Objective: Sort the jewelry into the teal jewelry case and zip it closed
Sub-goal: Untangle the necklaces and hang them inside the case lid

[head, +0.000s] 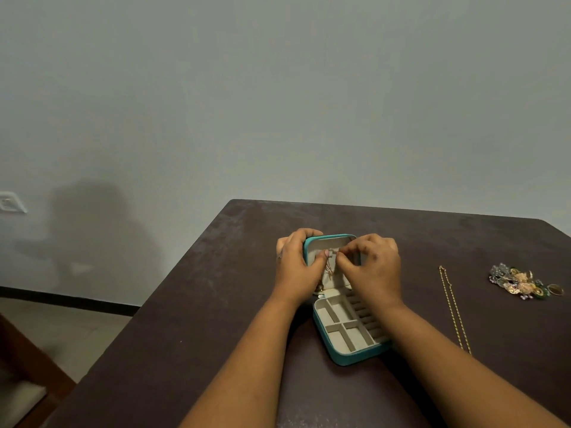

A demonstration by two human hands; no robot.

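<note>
Fingertips of the right hand [369, 267] are pinched on a thin gold necklace [329, 267] hanging inside the raised lid of the open teal zip jewelry case [346, 356]. That lid is gripped by the left hand [295, 267]. Empty beige compartments are seen in the base, whose long axis runs away from the viewer. A long gold chain [453, 307] and a heap of mixed jewelry [522, 284] are laid on the dark brown table [185, 304], right of the case.

Dark brown matt surface [216, 304], faintly mottled, dusty-looking | teal zip case [349, 356]: smooth leather-like shell, matt; pale beige velvety cloth lining | thin gold metal chain [452, 307], shiny | heap of mixed metal jewelry [522, 284], glossy gilt, silver, green stones | grey wall [278, 88], smooth matt paint
</note>
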